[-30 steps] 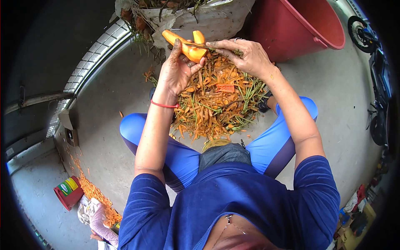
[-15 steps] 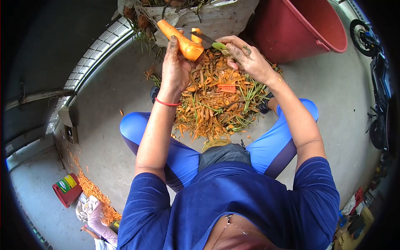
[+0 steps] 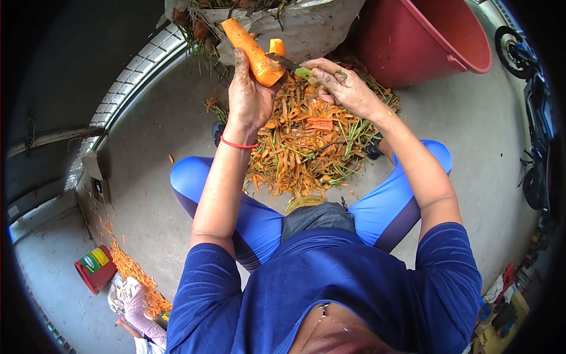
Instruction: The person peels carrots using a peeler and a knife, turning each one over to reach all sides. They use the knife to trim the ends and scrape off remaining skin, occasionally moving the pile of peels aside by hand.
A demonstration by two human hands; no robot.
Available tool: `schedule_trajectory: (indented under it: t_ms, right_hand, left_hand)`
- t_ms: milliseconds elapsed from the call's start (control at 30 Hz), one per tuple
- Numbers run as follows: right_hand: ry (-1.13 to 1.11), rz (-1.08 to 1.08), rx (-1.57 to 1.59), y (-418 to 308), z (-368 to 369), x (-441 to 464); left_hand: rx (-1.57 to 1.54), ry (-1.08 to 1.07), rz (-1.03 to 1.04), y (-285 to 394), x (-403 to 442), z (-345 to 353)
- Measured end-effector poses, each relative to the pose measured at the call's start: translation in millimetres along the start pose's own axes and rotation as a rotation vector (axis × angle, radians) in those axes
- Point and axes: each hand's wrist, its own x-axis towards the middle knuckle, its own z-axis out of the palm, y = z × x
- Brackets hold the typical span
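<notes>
My left hand (image 3: 252,97), smeared with dirt, is closed around a peeled orange carrot (image 3: 250,50) with a forked side piece (image 3: 276,46). The carrot points up and to the left, and its thick cut end faces me. In my right hand (image 3: 348,88) is a knife (image 3: 304,73) with a green handle. Its dark blade (image 3: 283,61) lies against the carrot near the base of the side piece; the exact contact I cannot make out. Below both hands spreads a heap of orange peelings and green stems (image 3: 306,147).
A large red tub (image 3: 407,47) stands at upper right beside a dirty white sack (image 3: 318,26) of unpeeled roots. A motorcycle (image 3: 536,118) is at far right. At lower left are a red bucket (image 3: 95,270), more orange shreds (image 3: 132,271) and another person's leg (image 3: 144,312).
The carrot has turned slightly in my left hand and its tip sits higher. The knife has shifted left and down, its blade now across the carrot by the side piece.
</notes>
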Motion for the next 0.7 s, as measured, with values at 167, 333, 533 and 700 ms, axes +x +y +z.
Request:
schedule_trajectory:
  t_ms: [167,333,533,700]
  right_hand:
    - [-0.077,0.19,0.21,-1,5,0]
    - [-0.212,0.383,0.469,-10,-10,2]
    - [0.02,0.027,0.196,-9,-17,1]
    - [0.154,-0.136,0.178,-5,-8,14]
  left_hand:
    - [-0.006,0.006,0.05,-4,-1,0]
    - [0.244,0.034,0.275,-7,5,-6]
    - [0.241,0.003,0.256,4,-2,7]
    - [0.174,-0.144,0.025,-6,-7,20]
